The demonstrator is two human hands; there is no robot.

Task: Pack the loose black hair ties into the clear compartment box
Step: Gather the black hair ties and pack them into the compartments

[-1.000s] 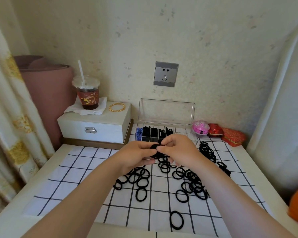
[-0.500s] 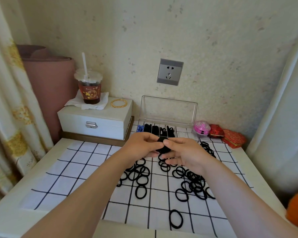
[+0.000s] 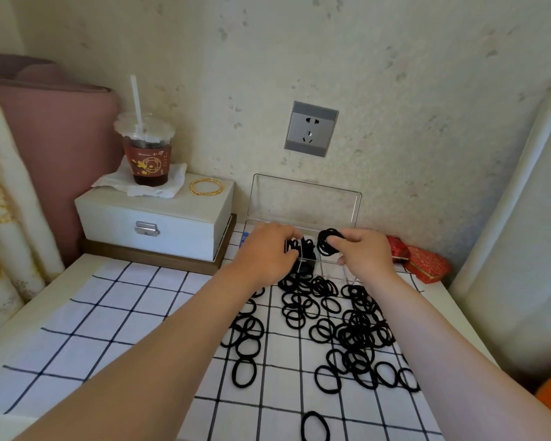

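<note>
Clearly, packing is only getting started: a few compartments at the left of the box (image 3: 304, 198) are showing black, while most ties (image 3: 357, 332) are lying loose on the checked cloth (image 3: 109, 313) across the worktop, nearer than the box. The right hand (image 3: 361, 253) is pinching a small bundle (image 3: 328, 241) of ties just over the box's middle. The left hand (image 3: 268, 253) is curling down into the filled compartments, fingers bent; whether it is gripping anything, I cannot tell. The lid is standing open against the far wall.
</note>
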